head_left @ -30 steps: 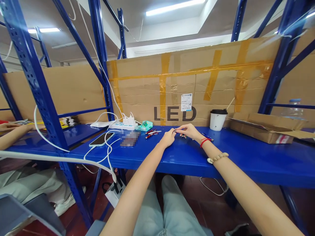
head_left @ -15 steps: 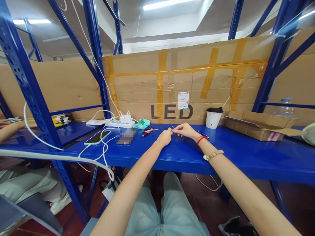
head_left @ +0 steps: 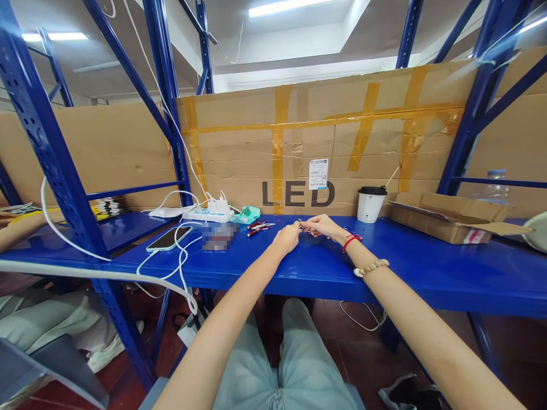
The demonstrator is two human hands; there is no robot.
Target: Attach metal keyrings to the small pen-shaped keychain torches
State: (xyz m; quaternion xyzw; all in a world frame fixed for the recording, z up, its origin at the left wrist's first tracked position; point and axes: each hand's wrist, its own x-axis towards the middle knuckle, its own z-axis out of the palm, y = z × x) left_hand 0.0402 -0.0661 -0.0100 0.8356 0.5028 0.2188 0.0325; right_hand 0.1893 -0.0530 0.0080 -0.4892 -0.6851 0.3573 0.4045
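My left hand (head_left: 287, 237) and my right hand (head_left: 321, 226) meet over the blue shelf top (head_left: 410, 267), fingertips pinched together on a small thin object (head_left: 302, 226) that I cannot make out. Both hands rest low on the surface. A red string and a bead bracelet (head_left: 371, 267) circle my right wrist. Several red pens (head_left: 257, 227) lie just left of my left hand, and another pen-like piece shows behind my right wrist.
A phone (head_left: 166, 238) on a white cable, a power strip (head_left: 208, 215) and a teal packet (head_left: 247, 214) lie to the left. A lidded paper cup (head_left: 370, 204) and an open cardboard box (head_left: 453, 219) stand at right. Taped cardboard backs the shelf. Another person's arm (head_left: 21, 225) rests far left.
The view shifted slightly between the earliest frame and now. My hands stay pinched together at the same spot, with only small finger movements.
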